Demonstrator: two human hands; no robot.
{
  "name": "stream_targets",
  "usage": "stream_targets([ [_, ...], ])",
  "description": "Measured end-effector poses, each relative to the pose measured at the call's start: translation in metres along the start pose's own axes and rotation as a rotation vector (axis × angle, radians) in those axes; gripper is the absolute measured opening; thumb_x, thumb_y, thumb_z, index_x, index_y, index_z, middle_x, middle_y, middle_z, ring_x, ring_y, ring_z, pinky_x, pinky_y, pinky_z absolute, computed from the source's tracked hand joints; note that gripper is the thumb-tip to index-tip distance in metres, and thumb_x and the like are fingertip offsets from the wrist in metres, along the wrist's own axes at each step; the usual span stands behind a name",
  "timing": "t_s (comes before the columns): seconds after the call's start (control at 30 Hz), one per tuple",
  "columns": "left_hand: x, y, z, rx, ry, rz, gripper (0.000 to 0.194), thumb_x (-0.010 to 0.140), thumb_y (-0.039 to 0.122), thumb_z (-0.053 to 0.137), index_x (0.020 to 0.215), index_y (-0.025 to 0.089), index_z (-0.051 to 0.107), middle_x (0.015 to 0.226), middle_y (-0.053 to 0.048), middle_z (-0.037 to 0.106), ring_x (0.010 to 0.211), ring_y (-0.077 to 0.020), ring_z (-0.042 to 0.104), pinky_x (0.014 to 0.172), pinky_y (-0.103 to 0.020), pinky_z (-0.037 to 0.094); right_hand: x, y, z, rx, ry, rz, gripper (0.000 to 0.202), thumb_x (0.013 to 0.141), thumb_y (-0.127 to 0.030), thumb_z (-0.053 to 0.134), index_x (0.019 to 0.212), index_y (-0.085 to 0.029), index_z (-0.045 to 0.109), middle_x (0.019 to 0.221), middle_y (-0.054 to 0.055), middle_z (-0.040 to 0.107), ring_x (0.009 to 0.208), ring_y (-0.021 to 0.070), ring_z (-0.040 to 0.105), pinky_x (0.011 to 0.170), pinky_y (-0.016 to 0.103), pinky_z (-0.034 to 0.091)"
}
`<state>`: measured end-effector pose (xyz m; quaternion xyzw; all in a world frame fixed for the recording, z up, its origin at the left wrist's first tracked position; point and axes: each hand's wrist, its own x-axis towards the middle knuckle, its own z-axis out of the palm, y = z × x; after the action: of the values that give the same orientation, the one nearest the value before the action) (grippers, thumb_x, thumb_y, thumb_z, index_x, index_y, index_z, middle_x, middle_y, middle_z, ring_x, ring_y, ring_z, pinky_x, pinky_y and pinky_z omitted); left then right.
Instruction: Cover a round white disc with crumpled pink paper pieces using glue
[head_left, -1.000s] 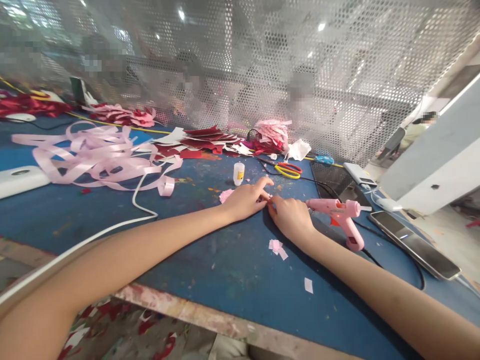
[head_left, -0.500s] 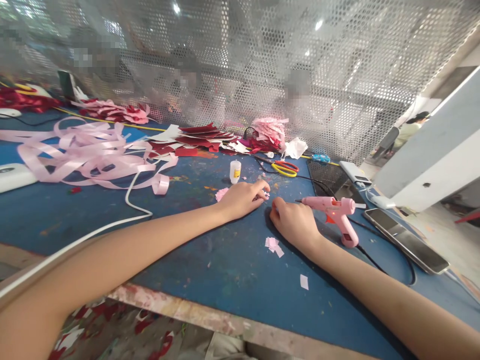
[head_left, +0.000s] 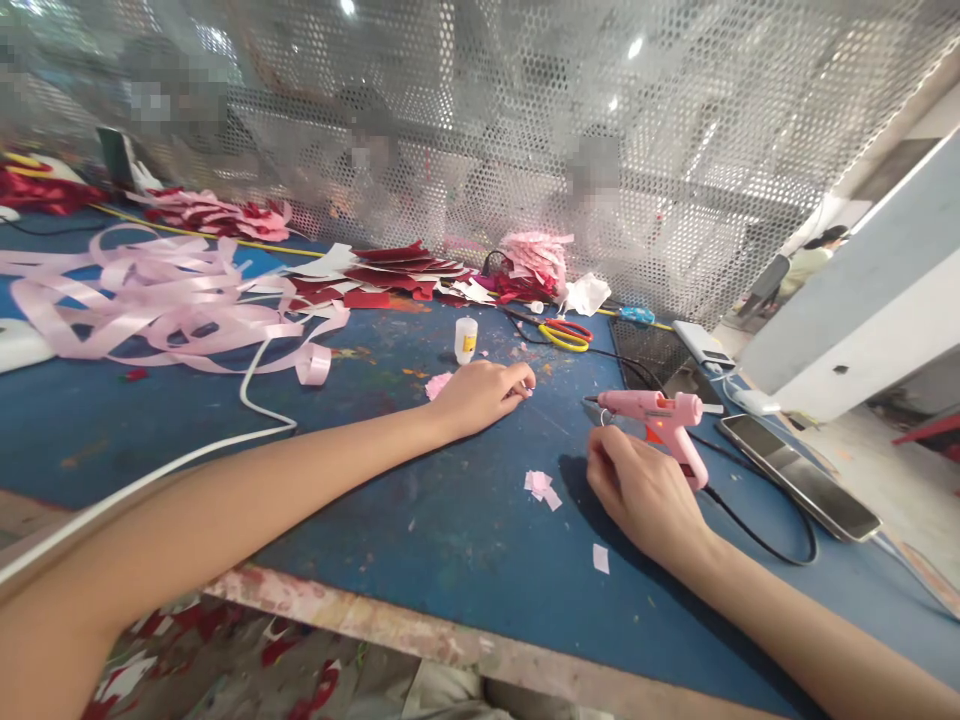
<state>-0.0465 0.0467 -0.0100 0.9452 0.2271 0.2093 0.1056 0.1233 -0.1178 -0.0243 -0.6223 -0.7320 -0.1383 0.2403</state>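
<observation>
A person works at a blue table point(head_left: 465, 520), both bare forearms stretched forward. The left hand point(head_left: 480, 392) rests on the table with fingers curled shut, pinching a tiny pink piece point(head_left: 527, 390) at its fingertips, probably to keep it steady. The right hand point(head_left: 646, 490) lies loosely curled beside the handle of a pink glue gun point(head_left: 660, 415); whether it grips the handle cannot be told. The gun stands propped on its stand, nozzle pointing left toward the piece, its black cord point(head_left: 772, 545) trailing right. Pink scraps point(head_left: 541, 487) lie between the hands. A small white bottle point(head_left: 466, 340), scissors point(head_left: 566, 333) and pink ribbon point(head_left: 165, 305) sit farther back. A phone point(head_left: 799, 476) lies right of the gun.
</observation>
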Motion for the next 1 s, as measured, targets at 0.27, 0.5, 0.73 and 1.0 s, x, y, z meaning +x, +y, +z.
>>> stream_targets([
  [0.27,0.001,-0.001,0.001,-0.084,-0.009,-0.041,0.016,0.084,0.016,0.052,0.098,0.02,0.056,0.091,0.001,0.074,0.091,-0.017,0.068,0.077,-0.027,0.049,0.009,-0.004,-0.005,1.037,-0.05,0.124,0.01,0.095,-0.029,0.031,0.086,-0.025,0.035,0.076,-0.001,0.056,0.084,0.0147,0.061,0.081,0.035,0.048],
  [0.5,0.001,-0.004,0.003,-0.093,-0.009,-0.019,0.014,0.085,0.017,0.052,0.098,0.02,0.055,0.092,0.001,0.073,0.092,-0.017,0.068,0.079,-0.028,0.049,0.009,-0.004,-0.006,1.352,-0.1,0.462,0.021,0.092,-0.04,0.039,0.078,-0.025,0.031,0.054,-0.011,0.021,0.039,0.0062,0.017,0.032,0.015,0.02],
  [0.73,0.001,-0.005,0.004,-0.121,0.011,-0.043,0.018,0.084,0.019,0.053,0.102,0.022,0.053,0.093,0.002,0.073,0.094,-0.0179,0.067,0.078,-0.028,0.048,0.02,-0.013,0.005,0.363,-0.229,0.258,0.022,0.086,-0.032,0.049,0.103,-0.019,0.049,0.068,-0.001,0.061,0.059,0.0146,0.057,0.057,0.026,0.041],
  [1.0,-0.001,-0.006,0.003,-0.11,0.008,-0.046,0.028,0.082,0.016,0.054,0.109,0.023,0.05,0.093,0.0,0.074,0.095,-0.0208,0.066,0.077,-0.03,0.048,0.076,-0.024,0.038,-0.217,-0.351,0.249,0.027,0.093,-0.031,0.033,0.098,-0.018,0.056,0.079,0.012,0.067,0.07,0.0265,0.065,0.059,0.032,0.042],
])
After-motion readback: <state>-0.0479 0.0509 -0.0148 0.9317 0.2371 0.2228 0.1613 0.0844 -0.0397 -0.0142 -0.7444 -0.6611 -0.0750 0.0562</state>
